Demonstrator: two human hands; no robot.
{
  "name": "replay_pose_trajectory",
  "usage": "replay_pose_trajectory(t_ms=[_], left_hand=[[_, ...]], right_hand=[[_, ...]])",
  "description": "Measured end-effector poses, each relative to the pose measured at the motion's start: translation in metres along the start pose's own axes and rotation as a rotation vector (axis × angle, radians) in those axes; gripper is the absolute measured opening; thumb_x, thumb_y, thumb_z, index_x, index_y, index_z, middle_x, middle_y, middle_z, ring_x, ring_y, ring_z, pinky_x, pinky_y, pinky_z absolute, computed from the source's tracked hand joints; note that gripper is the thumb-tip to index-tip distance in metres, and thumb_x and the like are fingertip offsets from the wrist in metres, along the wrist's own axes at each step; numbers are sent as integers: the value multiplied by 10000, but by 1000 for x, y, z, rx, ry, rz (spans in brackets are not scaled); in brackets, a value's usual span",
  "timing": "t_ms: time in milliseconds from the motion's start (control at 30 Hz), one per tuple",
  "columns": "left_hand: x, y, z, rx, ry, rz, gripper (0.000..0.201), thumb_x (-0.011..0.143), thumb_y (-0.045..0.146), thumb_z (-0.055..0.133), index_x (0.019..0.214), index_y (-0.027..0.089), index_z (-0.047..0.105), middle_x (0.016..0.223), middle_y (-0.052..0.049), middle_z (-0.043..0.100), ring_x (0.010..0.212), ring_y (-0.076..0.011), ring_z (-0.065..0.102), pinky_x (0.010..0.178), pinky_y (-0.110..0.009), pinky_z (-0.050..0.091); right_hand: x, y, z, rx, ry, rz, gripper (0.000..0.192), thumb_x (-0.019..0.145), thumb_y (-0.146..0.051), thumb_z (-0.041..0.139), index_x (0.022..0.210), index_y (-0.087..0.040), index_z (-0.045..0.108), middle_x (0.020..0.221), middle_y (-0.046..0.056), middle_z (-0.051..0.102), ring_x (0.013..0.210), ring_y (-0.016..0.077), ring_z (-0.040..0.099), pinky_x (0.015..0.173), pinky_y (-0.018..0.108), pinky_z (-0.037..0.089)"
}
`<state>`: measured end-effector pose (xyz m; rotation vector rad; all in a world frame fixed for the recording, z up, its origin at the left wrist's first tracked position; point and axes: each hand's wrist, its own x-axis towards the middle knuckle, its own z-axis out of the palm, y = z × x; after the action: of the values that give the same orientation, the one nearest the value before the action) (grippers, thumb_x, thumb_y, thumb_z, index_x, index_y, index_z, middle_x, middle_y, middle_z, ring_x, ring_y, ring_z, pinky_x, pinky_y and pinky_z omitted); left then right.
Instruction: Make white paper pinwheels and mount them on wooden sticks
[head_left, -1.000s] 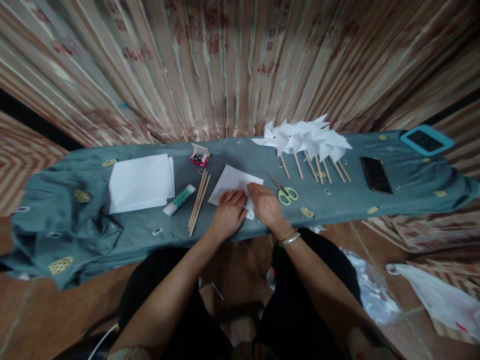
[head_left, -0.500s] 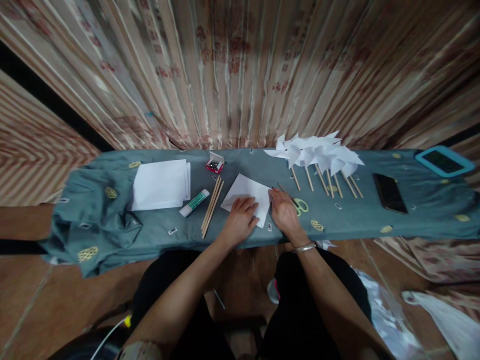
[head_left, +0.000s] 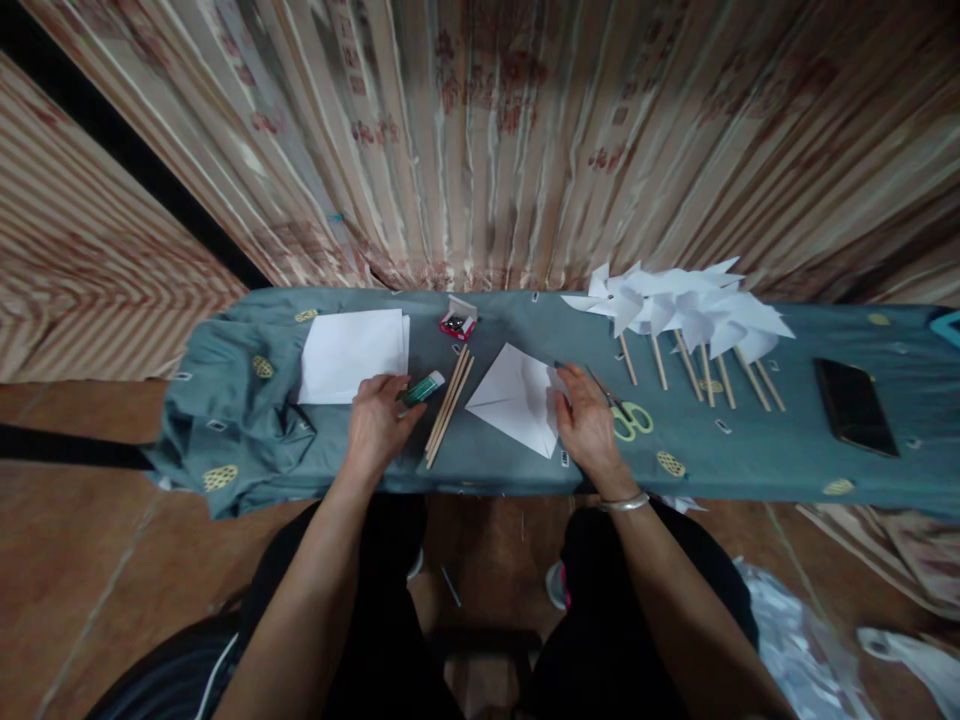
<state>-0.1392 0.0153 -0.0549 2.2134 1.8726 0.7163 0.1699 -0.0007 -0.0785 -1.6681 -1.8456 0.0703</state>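
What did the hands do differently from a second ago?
The left hand left the folded paper and moved left to the glue stick, closing its fingers on it. The right hand stayed on the paper's right edge. The sticks, scissors, paper stack and pinwheels lie as before.

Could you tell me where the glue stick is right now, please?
In the head view the glue stick lies left of centre on the cloth-covered table, under the left hand's fingers, between the white paper stack and the wooden sticks.
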Motion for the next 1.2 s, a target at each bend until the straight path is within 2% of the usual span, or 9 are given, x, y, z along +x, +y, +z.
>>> replay_pose_trajectory(t_ms=[133, 300, 400, 533, 667, 833, 967, 1067, 1200], left_hand=[[-4, -5, 3, 83, -83, -14, 322, 817, 323, 612, 1097, 173, 663, 1060, -121, 681, 1032, -298, 607, 914, -421, 514], [2, 17, -1, -84, -9, -40, 328, 877, 301, 533, 1145, 157, 655, 1067, -119, 675, 996, -269, 632, 898, -390, 519], [-4, 48, -4, -414, -47, 30, 337, 911, 376, 529, 1155, 186, 664, 1093, -84, 674, 952, -214, 639, 854, -332, 530], [-22, 89, 4, -794, -304, 121, 347, 904, 386, 578, 1172, 196, 691, 1046, -83, 704, 966, -218, 643, 858, -329, 516], [-32, 105, 17, -1060, -451, -106, 418, 865, 407, 617, 1203, 172, 685, 909, -60, 702, 717, -164, 622, 656, -275, 511], [-31, 103, 25, -1213, -554, -265, 499, 779, 447, 702, 1174, 144, 696, 755, -24, 688, 628, -133, 589, 581, -235, 477], [-22, 83, 18, -1056, -489, -247, 522, 779, 446, 694, 1213, 156, 670, 1021, -78, 732, 713, -155, 647, 638, -270, 519], [-6, 51, 11, -693, -212, -148, 451, 823, 401, 626, 1211, 175, 665, 1088, -80, 723, 882, -207, 667, 787, -319, 547], [12, 11, 18, -242, -74, -9, 465, 847, 234, 493, 1294, 166, 603, 1244, -116, 645, 1159, -267, 591, 1026, -427, 479]], right_hand=[[2, -6, 3, 41, -19, -2, 425, 959, -275, 379, 1285, -93, 583, 1383, 200, 581, 1327, 280, 513, 1106, 498, 415], [3, -33, 1, 238, -45, 57, 396, 951, -314, 418, 1235, -135, 628, 1370, 168, 606, 1304, 263, 537, 1122, 474, 399], [-2, -53, -4, 593, -113, 219, 423, 866, -441, 600, 1207, -195, 646, 1240, 126, 691, 1116, 255, 650, 1001, 440, 501], [-14, -65, -10, 1222, -310, 501, 469, 709, -519, 761, 1057, -209, 714, 1024, 64, 756, 946, 228, 693, 893, 382, 545], [-21, -62, -12, 1397, -366, 641, 351, 654, -471, 824, 877, -209, 755, 842, 19, 758, 812, 192, 677, 797, 331, 545], [-14, -50, -12, 1482, -262, 771, 311, 646, -477, 838, 743, -204, 723, 782, 12, 749, 664, 128, 642, 620, 236, 525], [-2, -29, -18, 1434, -78, 813, 305, 732, -499, 775, 794, -211, 696, 779, 5, 748, 607, 110, 637, 609, 235, 544], [4, -13, -26, 1408, 4, 842, 287, 812, -497, 704, 811, -211, 683, 793, 4, 749, 615, 100, 651, 618, 224, 555], [7, -2, -31, 1400, 24, 860, 269, 816, -465, 711, 814, -197, 690, 759, -1, 737, 568, 74, 626, 566, 185, 546]])
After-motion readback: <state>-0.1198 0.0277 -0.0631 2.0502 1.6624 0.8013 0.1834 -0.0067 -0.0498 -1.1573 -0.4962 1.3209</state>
